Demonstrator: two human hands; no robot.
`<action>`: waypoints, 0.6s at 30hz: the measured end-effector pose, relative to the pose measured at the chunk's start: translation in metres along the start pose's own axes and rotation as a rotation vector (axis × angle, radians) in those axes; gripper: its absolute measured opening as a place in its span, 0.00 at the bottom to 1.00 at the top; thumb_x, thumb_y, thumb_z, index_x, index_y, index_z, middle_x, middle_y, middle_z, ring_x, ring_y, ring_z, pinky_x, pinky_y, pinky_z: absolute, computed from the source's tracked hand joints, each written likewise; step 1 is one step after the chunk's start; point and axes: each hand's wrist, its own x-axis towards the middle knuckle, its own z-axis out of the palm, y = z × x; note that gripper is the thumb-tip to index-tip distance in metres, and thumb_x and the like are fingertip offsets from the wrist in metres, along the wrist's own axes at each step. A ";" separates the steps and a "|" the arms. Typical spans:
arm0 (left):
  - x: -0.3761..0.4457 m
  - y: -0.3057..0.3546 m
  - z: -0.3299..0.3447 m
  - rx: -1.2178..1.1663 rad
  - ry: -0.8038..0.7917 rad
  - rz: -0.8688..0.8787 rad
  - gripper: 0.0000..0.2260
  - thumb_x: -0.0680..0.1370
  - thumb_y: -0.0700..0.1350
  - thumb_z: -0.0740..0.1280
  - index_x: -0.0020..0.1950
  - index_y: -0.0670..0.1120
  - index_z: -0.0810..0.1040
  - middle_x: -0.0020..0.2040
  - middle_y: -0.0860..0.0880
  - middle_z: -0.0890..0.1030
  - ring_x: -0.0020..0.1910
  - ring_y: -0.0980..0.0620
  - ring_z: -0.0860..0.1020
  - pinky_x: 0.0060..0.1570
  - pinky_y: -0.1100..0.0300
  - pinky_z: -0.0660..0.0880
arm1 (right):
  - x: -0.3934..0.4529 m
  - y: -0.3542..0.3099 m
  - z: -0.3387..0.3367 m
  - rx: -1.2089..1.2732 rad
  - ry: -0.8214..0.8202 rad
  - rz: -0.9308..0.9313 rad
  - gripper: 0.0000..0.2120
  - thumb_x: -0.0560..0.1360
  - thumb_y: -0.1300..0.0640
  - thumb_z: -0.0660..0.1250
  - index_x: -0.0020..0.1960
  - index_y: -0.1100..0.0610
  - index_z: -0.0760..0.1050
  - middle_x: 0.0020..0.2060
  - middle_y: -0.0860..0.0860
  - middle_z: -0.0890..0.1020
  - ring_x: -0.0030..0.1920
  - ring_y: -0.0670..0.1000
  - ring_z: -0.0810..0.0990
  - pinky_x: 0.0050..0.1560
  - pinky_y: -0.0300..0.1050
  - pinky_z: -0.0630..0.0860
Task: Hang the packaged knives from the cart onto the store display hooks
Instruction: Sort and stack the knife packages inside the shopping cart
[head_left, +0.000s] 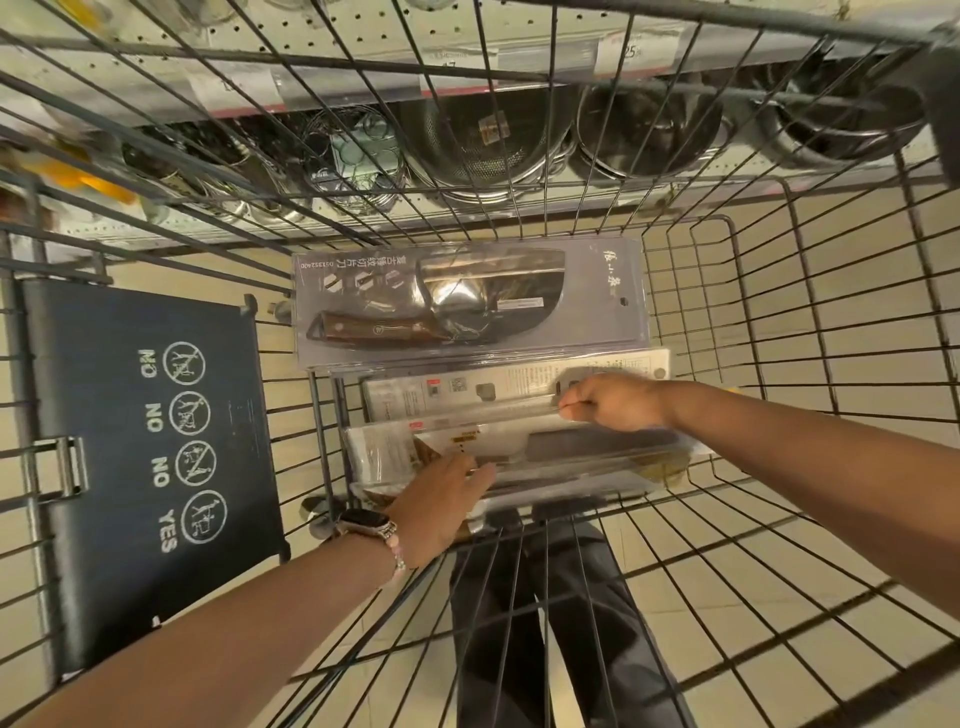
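Note:
Three packaged knives lie flat in the wire cart (779, 322). Farthest from me is a grey package (467, 301) showing a cleaver with a wooden handle. In the middle lies a white package (498, 389). Nearest me is a clear package with a dark blade (587, 457). My right hand (613, 402) is closed in a pinch on the edge of the white package near its right end. My left hand (441, 499), wearing a watch and bracelet, rests flat with fingers on the left part of the nearest package.
The cart's dark child-seat flap (150, 441) with NO/YES pictograms stands at the left. Beyond the cart, store shelves hold steel colanders (483, 140) and bowls (649, 135), under a pegboard (337, 36) with price tags. My legs show below through the wire.

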 end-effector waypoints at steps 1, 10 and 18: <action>0.002 0.003 -0.002 -0.035 0.003 -0.015 0.19 0.75 0.36 0.65 0.64 0.46 0.66 0.59 0.47 0.72 0.55 0.52 0.72 0.55 0.60 0.72 | 0.002 -0.001 0.000 0.020 0.007 -0.011 0.12 0.81 0.54 0.57 0.58 0.54 0.76 0.49 0.42 0.73 0.49 0.43 0.69 0.54 0.34 0.59; 0.005 0.000 -0.004 0.072 -0.055 -0.058 0.13 0.78 0.43 0.64 0.63 0.46 0.74 0.62 0.48 0.73 0.62 0.50 0.70 0.64 0.59 0.66 | 0.003 -0.013 0.023 0.023 -0.026 -0.104 0.10 0.80 0.57 0.56 0.52 0.55 0.77 0.56 0.51 0.75 0.59 0.49 0.72 0.67 0.45 0.66; -0.012 -0.007 0.015 0.062 -0.049 0.001 0.10 0.70 0.44 0.71 0.51 0.45 0.79 0.70 0.39 0.66 0.68 0.35 0.68 0.63 0.38 0.69 | -0.007 -0.018 0.059 -0.187 -0.027 -0.178 0.12 0.80 0.54 0.58 0.56 0.57 0.77 0.56 0.53 0.78 0.50 0.52 0.78 0.54 0.42 0.77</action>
